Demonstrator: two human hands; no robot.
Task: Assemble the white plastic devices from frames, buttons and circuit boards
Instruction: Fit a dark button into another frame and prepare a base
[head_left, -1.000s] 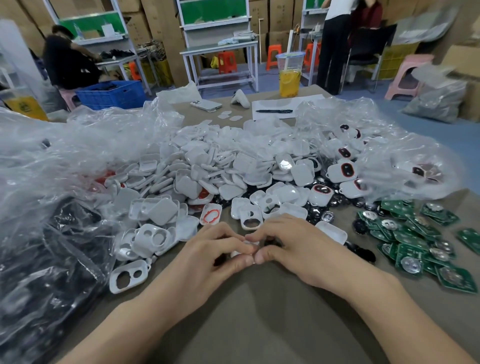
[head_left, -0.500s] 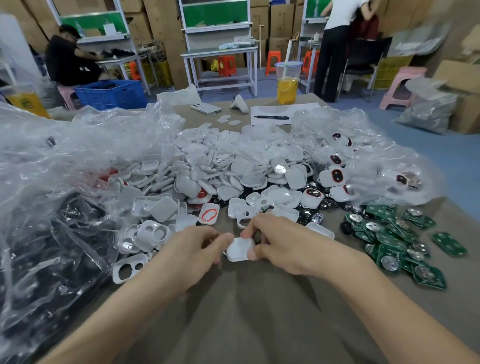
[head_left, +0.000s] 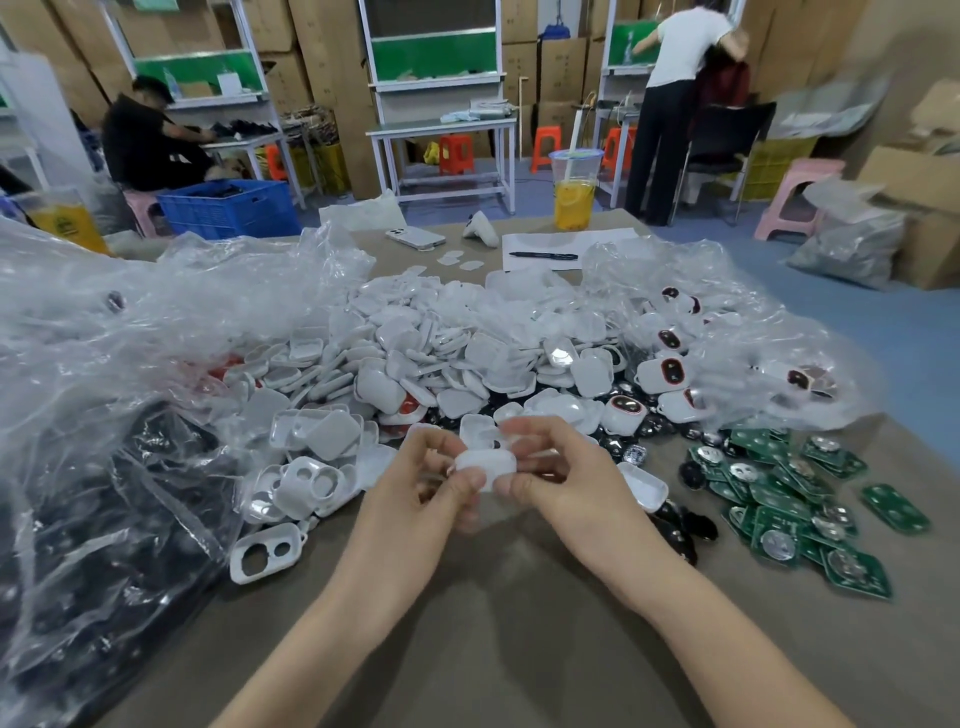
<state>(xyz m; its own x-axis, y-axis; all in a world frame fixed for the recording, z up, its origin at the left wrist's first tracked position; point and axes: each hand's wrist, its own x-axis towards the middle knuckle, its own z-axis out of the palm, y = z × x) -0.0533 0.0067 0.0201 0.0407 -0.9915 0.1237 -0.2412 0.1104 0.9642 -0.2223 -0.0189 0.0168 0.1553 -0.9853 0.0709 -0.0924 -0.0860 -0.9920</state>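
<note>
We held one white shell (head_left: 485, 461) over the counter (head_left: 519, 649), pinched between left hand (head_left: 415, 493) and right hand (head_left: 571, 478), fingers (head_left: 470, 480) curled on its edges; pressing the halves shut, we judged; next would come a fresh part from the pile of frames (head_left: 441, 353), then a circuit board (head_left: 779, 545).

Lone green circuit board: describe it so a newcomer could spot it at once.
Find the brown table and the heap of green circuit boards at its right side. Right of that heap, the lone board lies flat on bare tabletop. Unlike the others, it touches no neighbour.
</note>
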